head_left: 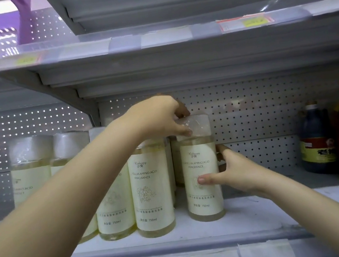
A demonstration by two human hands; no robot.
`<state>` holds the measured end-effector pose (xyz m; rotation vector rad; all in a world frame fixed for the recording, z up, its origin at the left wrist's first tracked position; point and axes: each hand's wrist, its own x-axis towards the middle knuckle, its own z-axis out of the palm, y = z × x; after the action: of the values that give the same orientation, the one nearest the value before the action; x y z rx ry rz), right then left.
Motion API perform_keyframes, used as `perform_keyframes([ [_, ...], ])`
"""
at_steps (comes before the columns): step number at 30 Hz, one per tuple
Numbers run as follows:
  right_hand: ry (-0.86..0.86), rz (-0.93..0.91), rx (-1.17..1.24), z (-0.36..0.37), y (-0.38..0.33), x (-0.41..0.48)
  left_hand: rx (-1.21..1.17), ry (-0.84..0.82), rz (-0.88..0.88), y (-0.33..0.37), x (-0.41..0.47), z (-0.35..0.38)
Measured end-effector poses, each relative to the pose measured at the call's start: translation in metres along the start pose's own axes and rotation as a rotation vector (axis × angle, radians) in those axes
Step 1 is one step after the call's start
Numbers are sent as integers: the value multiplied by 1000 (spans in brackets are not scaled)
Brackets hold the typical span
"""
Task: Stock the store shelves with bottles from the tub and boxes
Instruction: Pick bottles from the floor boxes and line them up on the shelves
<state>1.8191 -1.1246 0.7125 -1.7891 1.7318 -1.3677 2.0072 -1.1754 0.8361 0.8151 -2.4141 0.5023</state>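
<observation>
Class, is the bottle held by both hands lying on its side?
No, the bottle stands upright on the shelf, left hand on its wrapped cap, right hand around its body.

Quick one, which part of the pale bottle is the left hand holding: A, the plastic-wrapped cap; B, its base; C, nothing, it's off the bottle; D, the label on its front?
A: the left hand pinches the plastic-wrapped cap of the pale bottle, while the right hand holds its labelled body lower down.
</observation>
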Motion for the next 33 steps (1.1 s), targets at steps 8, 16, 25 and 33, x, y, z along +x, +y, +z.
perform_keyframes([
  [8, -31, 8, 19, -1, 3, 5, 15, -114, -24, -36, -48, -7],
  [16, -51, 1, 39, 1, 4, 1, -80, 5, 41, -46, -52, 10],
  [25, -43, 34, 12, 2, 6, 9, -147, 40, 69, -50, -52, 13],
  [33, -28, 55, 12, 5, 11, 24, -145, 53, 16, -54, -51, 14],
])
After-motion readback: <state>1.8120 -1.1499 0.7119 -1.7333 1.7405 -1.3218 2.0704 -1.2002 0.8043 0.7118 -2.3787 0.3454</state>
